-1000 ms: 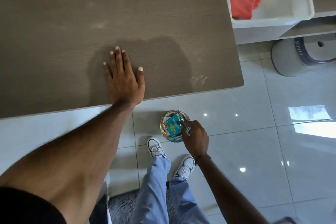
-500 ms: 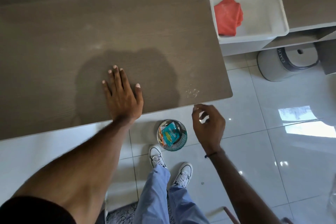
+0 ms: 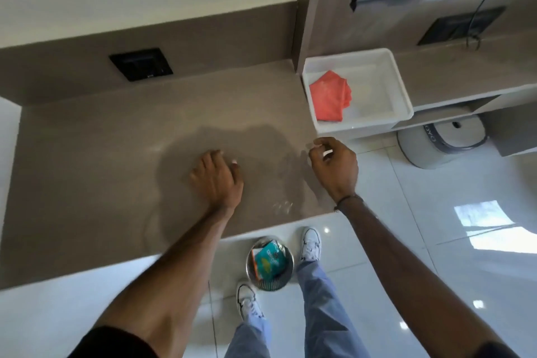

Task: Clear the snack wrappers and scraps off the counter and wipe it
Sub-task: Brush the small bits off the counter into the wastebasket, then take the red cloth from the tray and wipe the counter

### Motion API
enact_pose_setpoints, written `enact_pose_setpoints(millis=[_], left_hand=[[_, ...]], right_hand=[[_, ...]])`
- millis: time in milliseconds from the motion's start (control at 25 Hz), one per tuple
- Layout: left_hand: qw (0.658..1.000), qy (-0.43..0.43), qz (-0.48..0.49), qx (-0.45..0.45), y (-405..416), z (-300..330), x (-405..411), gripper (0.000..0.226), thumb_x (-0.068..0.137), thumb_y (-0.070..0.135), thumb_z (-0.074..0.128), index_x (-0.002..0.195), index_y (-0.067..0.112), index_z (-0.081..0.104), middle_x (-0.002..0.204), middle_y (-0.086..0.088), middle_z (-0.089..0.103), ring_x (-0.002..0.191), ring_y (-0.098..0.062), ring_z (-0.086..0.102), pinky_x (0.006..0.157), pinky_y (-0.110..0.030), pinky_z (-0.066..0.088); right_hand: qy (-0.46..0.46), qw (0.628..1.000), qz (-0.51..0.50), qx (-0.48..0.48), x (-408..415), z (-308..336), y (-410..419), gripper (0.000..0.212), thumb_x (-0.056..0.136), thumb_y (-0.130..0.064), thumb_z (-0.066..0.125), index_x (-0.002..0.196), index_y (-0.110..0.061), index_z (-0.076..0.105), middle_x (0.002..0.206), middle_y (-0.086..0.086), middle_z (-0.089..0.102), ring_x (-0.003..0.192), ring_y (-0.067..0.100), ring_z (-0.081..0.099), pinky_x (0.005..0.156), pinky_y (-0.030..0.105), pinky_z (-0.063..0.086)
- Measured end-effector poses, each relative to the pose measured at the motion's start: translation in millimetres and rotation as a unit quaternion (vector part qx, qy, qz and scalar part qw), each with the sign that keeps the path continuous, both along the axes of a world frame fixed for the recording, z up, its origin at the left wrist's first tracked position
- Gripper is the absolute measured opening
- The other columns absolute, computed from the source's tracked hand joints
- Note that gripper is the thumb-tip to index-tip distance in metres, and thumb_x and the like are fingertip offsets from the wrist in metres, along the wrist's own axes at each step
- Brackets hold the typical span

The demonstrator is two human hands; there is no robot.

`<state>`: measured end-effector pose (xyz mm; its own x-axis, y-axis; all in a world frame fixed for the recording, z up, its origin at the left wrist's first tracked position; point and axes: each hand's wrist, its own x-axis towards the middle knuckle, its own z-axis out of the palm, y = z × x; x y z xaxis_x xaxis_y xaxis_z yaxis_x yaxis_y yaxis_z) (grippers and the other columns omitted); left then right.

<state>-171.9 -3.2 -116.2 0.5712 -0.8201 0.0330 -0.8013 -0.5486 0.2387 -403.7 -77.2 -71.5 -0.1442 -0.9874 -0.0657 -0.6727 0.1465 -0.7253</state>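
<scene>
The brown wood-grain counter (image 3: 101, 154) fills the left and middle of the view. My left hand (image 3: 216, 179) rests palm-down on it, fingers together, holding nothing. My right hand (image 3: 334, 166) hovers above the counter's right end with its fingers loosely curled and nothing in them. A few pale crumbs (image 3: 282, 206) lie near the counter's front right corner. On the floor below the front edge stands a small wire bin (image 3: 270, 263) with a teal snack wrapper (image 3: 268, 259) inside. A folded red cloth (image 3: 329, 96) lies in a white tub (image 3: 398, 87) just right of the counter.
A black socket plate (image 3: 141, 64) sits in the back panel behind the counter. A grey round appliance (image 3: 441, 139) stands on the glossy tile floor under the shelf at right. My feet in white shoes (image 3: 311, 243) flank the bin.
My right hand has let go of the teal wrapper in the bin and risen to above the counter's right end. The view has tilted up; my left hand stays on the counter.
</scene>
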Motion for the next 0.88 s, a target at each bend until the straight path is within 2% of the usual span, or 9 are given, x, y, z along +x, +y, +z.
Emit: enact_pose_setpoints(millis=[160, 280, 360, 440, 520, 600, 720, 880], left_hand=[[0.987, 0.131, -0.061, -0.076, -114.9, 16.1, -81.5, 0.028, 0.096, 0.023, 0.062, 0.119, 0.008, 0.067, 0.120, -0.014, 0.071, 0.115, -0.038, 0.064, 0.101, -0.047, 0.045], [0.976, 0.158, -0.128, -0.080, -182.5, 16.1, -131.2, 0.017, 0.093, 0.012, 0.062, 0.105, 0.005, 0.070, 0.108, -0.016, 0.073, 0.105, -0.040, 0.066, 0.095, -0.047, 0.049], [0.976, 0.146, -0.152, -0.055, -218.9, 12.4, -152.8, 0.018, 0.090, 0.012, 0.060, 0.105, 0.008, 0.069, 0.108, -0.014, 0.073, 0.105, -0.038, 0.065, 0.094, -0.046, 0.048], [0.979, 0.099, -0.176, 0.025, -249.2, 5.8, -166.2, 0.030, 0.092, 0.017, 0.058, 0.122, 0.014, 0.063, 0.123, -0.010, 0.070, 0.119, -0.034, 0.061, 0.101, -0.046, 0.045], [0.968, 0.032, -0.219, 0.115, -271.1, -0.6, -170.9, 0.046, 0.093, 0.018, 0.056, 0.139, 0.016, 0.052, 0.136, -0.007, 0.063, 0.132, -0.030, 0.053, 0.109, -0.045, 0.042], [0.954, -0.034, -0.256, 0.152, -287.9, -4.7, -169.7, 0.053, 0.092, 0.017, 0.055, 0.144, 0.014, 0.046, 0.138, -0.006, 0.062, 0.135, -0.029, 0.049, 0.112, -0.043, 0.040], [0.940, -0.081, -0.279, 0.178, -308.4, -5.9, -168.1, 0.051, 0.093, 0.021, 0.056, 0.142, 0.011, 0.048, 0.133, -0.009, 0.064, 0.130, -0.031, 0.053, 0.118, -0.045, 0.035], [0.941, -0.036, -0.278, 0.192, -308.9, 8.2, -152.1, 0.038, 0.091, 0.030, 0.066, 0.125, 0.014, 0.064, 0.124, -0.010, 0.065, 0.121, -0.033, 0.055, 0.114, -0.046, 0.035]], right_hand=[[-0.010, 0.999, 0.000, 0.036, -40.9, -2.8, -89.2, 0.028, 0.081, -0.039, 0.065, 0.106, -0.028, 0.072, 0.086, -0.009, 0.076, 0.076, 0.014, 0.073, 0.074, 0.033, 0.060], [-0.005, 0.999, 0.005, 0.046, -69.4, -12.6, -151.4, 0.038, 0.082, -0.031, 0.069, 0.117, -0.015, 0.069, 0.098, 0.002, 0.079, 0.088, 0.022, 0.075, 0.079, 0.031, 0.058], [0.011, 0.997, 0.020, 0.076, -78.0, -21.8, -189.4, 0.047, 0.082, -0.030, 0.070, 0.124, -0.010, 0.064, 0.111, 0.009, 0.076, 0.099, 0.028, 0.073, 0.083, 0.033, 0.054], [0.032, 0.990, 0.053, 0.128, -79.8, -33.6, -222.3, 0.049, 0.081, -0.030, 0.069, 0.122, -0.005, 0.060, 0.118, 0.015, 0.071, 0.108, 0.036, 0.067, 0.084, 0.036, 0.051], [0.069, 0.976, 0.111, 0.175, -78.0, -46.5, -241.3, 0.050, 0.080, -0.031, 0.069, 0.121, -0.006, 0.059, 0.120, 0.018, 0.067, 0.111, 0.039, 0.064, 0.086, 0.039, 0.051], [0.085, 0.964, 0.148, 0.204, -76.8, -56.9, -253.7, 0.053, 0.076, -0.035, 0.070, 0.121, -0.011, 0.059, 0.120, 0.014, 0.065, 0.112, 0.037, 0.063, 0.088, 0.039, 0.051], [0.066, 0.963, 0.141, 0.222, -74.7, -66.2, -272.5, 0.048, 0.074, -0.037, 0.068, 0.115, -0.013, 0.063, 0.116, 0.012, 0.068, 0.109, 0.036, 0.065, 0.078, 0.033, 0.047], [0.005, 0.953, 0.129, 0.273, -61.0, -61.5, -269.1, 0.043, 0.081, -0.029, 0.068, 0.121, -0.015, 0.065, 0.114, 0.009, 0.073, 0.107, 0.033, 0.067, 0.082, 0.030, 0.050]])
